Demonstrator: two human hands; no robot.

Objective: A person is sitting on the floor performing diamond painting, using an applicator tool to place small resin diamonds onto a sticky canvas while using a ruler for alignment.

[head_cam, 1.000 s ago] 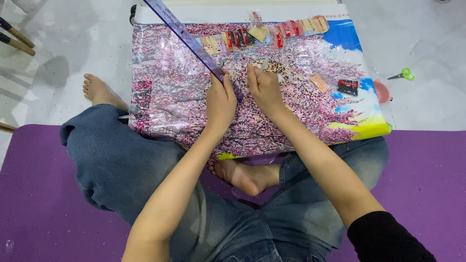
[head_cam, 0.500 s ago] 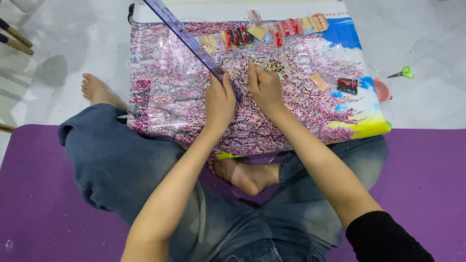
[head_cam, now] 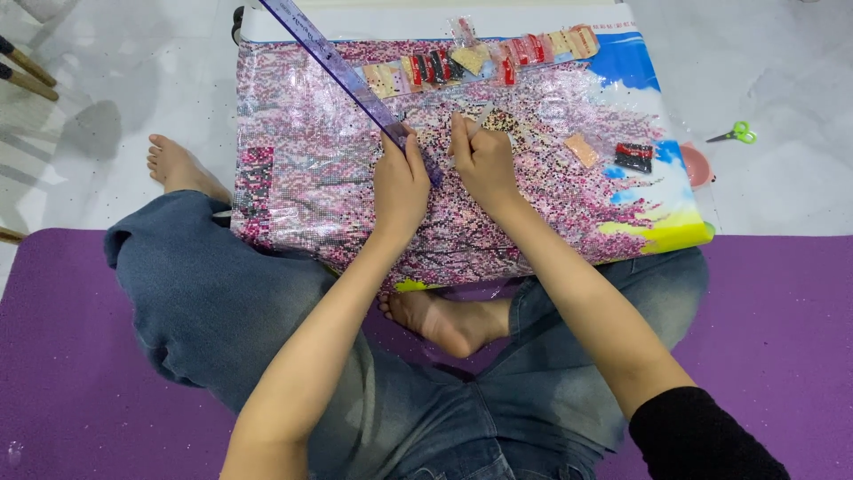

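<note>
White marble-pattern floor (head_cam: 782, 71) fills the upper part of the view; a purple mat (head_cam: 71, 356) covers the lower part, and a person in blue jeans sits cross-legged on it with a diamond-painting canvas (head_cam: 302, 169) resting across the lap. The canvas shows pink blossom, with blue sky and a yellow band at its right edge, under a glossy clear film.

Containers: a row of small clear bead packets (head_cam: 480, 60) lies along the top edge of the canvas, holding red, dark and tan beads. Two further packets lie on the right half, one tan (head_cam: 584, 150) and one red and black (head_cam: 633, 156). A pink round dish (head_cam: 700, 165) sits just off the right edge of the canvas; its contents cannot be made out.

The left hand (head_cam: 400, 187) is closed over the lower end of a translucent purple ruler (head_cam: 342, 76), pressing it onto the canvas. The ruler runs diagonally up and left and is cut off by the top of the frame. The right hand (head_cam: 482, 160) is closed around a pale applicator pen (head_cam: 481, 116), just beside the ruler's end, near the middle of the canvas.

Green-handled scissors (head_cam: 736, 134) lie on the floor, well apart to the right. Wooden furniture legs (head_cam: 27, 71) enter at the upper left. The hands hide the pen's tip and the canvas beneath them. A dark wheel-like object at the canvas's top left corner is too cut off to identify.
</note>
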